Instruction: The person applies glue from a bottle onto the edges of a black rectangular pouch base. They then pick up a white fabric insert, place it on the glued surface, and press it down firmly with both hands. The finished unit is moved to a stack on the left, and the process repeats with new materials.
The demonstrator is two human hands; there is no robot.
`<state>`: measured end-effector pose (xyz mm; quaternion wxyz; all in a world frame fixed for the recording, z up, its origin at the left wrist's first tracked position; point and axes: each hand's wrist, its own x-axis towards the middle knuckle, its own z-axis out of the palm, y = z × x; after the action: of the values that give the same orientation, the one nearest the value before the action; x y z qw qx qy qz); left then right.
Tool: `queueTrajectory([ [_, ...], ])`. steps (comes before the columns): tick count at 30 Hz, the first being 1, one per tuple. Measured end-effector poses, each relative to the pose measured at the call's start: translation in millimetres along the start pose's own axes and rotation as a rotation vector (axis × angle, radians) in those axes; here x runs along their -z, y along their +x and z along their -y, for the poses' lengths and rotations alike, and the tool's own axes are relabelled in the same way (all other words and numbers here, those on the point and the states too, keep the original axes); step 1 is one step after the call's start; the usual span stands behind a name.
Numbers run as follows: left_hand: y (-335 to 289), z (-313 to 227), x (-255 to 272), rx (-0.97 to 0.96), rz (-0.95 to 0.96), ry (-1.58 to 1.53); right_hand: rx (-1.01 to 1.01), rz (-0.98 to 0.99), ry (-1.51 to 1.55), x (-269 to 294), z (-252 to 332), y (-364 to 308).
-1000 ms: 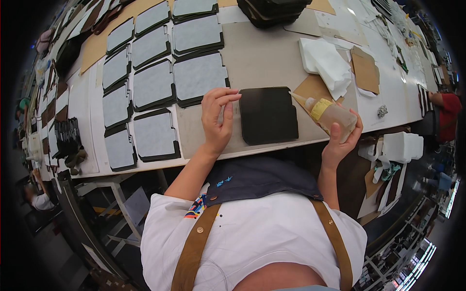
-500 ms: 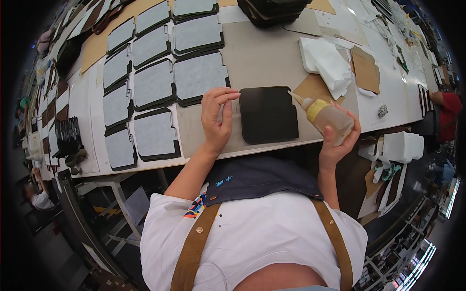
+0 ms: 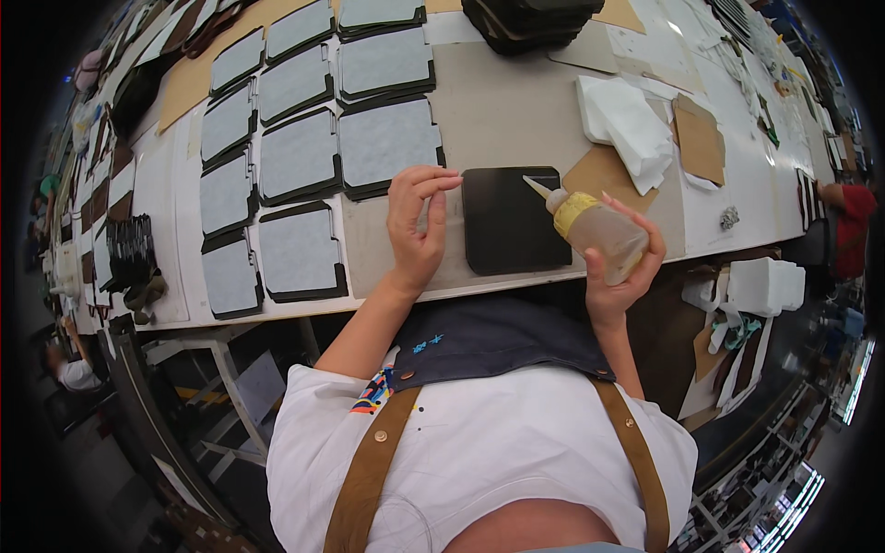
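Observation:
A flat black panel (image 3: 507, 221) lies on the table in front of me. At its upper left corner, my left hand (image 3: 417, 221) has its fingers bent toward the edge, fingertips at the corner and thumb apart, with nothing in it. My right hand (image 3: 627, 281) is wrapped round a squeeze bottle (image 3: 608, 241) with a yellow band and a pale pointed nozzle. The tilted bottle points its tip at the panel's upper part, and a thin shiny line shows beside the tip. Whether the nozzle touches the surface I cannot tell. The bottle hides part of the panel's right side.
Stacks of black-edged pieces with grey faces (image 3: 300, 157) stand in rows at left. A dark pile (image 3: 530, 20) is at the far edge. White sheets (image 3: 627, 129) and brown card (image 3: 698, 138) lie at right. Another person in red (image 3: 853, 217) is at far right.
My right hand has moved left with the bottle, bringing the nozzle from the panel's right edge to over its upper part. My left hand has stayed at the corner.

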<state>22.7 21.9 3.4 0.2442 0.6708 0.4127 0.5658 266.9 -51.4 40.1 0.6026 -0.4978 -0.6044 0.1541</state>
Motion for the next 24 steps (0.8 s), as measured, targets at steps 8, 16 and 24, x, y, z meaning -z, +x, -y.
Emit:
queueTrajectory([
  [8, -0.4, 0.8, 2.6, -0.013, -0.001, 0.007, 0.04, 0.075, 0.048, -21.8, 1.7, 2.2],
  [16, 0.1, 0.8, 3.9, -0.01, -0.025, 0.003, 0.078, 0.165, 0.084, -41.3, 2.6, 7.1],
  [24, -2.2, 3.4, 3.8, 0.043, -0.12, -0.079, -0.197, 0.211, 0.374, -30.8, -1.3, 45.9],
])
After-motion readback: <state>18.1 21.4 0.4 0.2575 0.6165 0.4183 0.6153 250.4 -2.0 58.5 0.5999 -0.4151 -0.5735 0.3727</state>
